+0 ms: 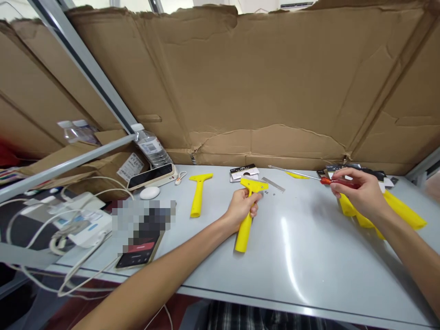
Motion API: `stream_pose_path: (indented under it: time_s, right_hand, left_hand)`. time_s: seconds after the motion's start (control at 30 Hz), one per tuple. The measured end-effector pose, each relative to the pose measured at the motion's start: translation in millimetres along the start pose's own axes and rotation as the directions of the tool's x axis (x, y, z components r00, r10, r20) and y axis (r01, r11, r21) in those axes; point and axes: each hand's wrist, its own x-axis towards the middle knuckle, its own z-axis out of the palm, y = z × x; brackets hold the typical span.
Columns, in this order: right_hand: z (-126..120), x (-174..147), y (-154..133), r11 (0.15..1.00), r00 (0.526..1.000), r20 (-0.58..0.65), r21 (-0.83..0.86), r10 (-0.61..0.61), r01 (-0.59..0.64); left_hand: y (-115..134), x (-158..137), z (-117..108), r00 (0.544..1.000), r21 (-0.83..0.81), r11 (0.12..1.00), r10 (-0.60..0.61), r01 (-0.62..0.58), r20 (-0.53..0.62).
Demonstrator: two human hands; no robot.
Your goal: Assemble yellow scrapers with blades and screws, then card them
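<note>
While I watch from my end, the left hand (243,206) is wrapped around the neck of a yellow scraper (243,234), well to the left of the right hand (360,192), which pinches a screwdriver (326,181) by its red handle. My worry is the tiny metal parts (266,192) lying loose just right of the left hand: a brush of its fingers could scatter them over the glossy counter (330,266). The thin metal blade (273,184) lies just beyond them, so a careless reach might nick a finger. With only one hand steadying the scraper, I judge that tool pressure could twist it, letting the screwdriver slip toward the left thumb.
</note>
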Motion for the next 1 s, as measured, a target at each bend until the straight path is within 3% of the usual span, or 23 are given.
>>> stream_pose_path:
  time_s: [0.27,0.53,0.8,1.0]
  right_hand:
    - [7.4,-19.2,-23.1,0.993,0.949,-0.293,-0.062,-0.114,0.100]
    - [7.8,-21.2,-23.1,0.980,0.960,-0.198,-0.069,-0.197,0.187]
    - [11.5,-21.4,-21.7,0.981,0.973,-0.128,-0.035,-0.194,0.191]
    - [14.6,-20.8,-18.8,0.962,0.960,-0.069,-0.006,-0.273,0.273]
  left_hand:
    - [-2.9,-0.3,0.9,0.999,0.001,1.000,0.025,-0.025,-0.033]
    - [-2.9,-1.1,1.8,0.999,0.046,0.999,0.014,-0.012,-0.033]
    - [-4.0,-1.9,2.4,0.999,0.066,0.997,0.039,-0.038,-0.023]
    - [-3.7,-1.8,2.4,0.999,0.062,0.998,0.033,-0.032,-0.021]
